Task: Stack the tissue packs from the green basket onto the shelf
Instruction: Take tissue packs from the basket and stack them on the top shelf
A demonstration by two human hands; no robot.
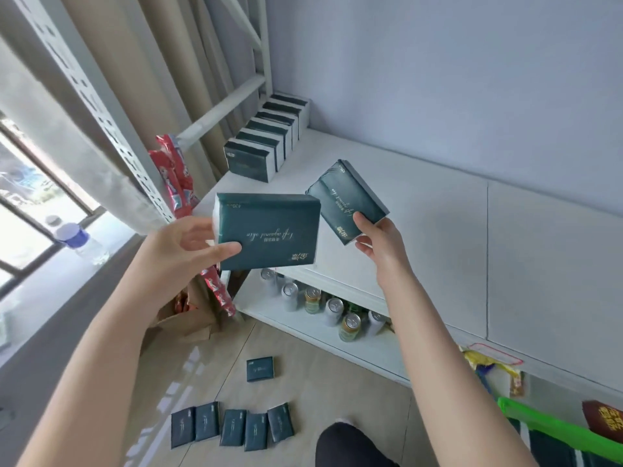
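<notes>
My left hand grips a dark green tissue pack by its left end, held flat in the air in front of the white shelf. My right hand holds a second dark green pack by its near end, tilted, over the shelf board. A row of several packs stands on edge at the shelf's far left corner. The green basket shows at the lower right, with dark packs inside it.
Several tissue packs lie on the floor tiles, one more pack apart from them. Cans stand on the lower shelf. Red snack bags hang by the perforated upright. A water bottle sits on the windowsill.
</notes>
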